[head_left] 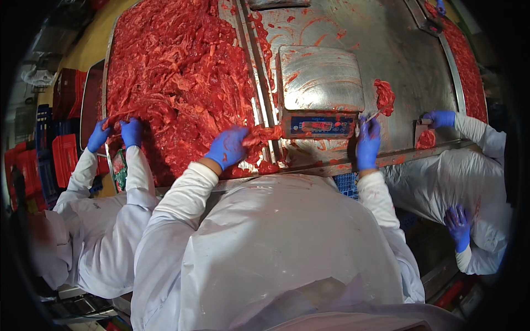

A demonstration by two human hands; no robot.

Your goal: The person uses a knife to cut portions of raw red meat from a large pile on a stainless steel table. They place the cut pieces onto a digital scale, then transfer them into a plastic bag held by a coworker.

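On your table (411, 52), the meat (182, 71) lies left of the scale (320, 80). Your hands are well apart: the left hand (227, 148) left of the scale, the right hand (369, 144) at its near right corner. The left hand clamps a strip (266, 134) reaching toward the scale. Right of the scale is a chunk (385, 98); near it, the right hand grips a thin blade (374, 116).

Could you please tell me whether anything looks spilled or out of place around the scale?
Yes, mildly: the scale's plate is smeared red, and meat scraps lie along the steel divider, which looks untidy because they sit outside the main heap.
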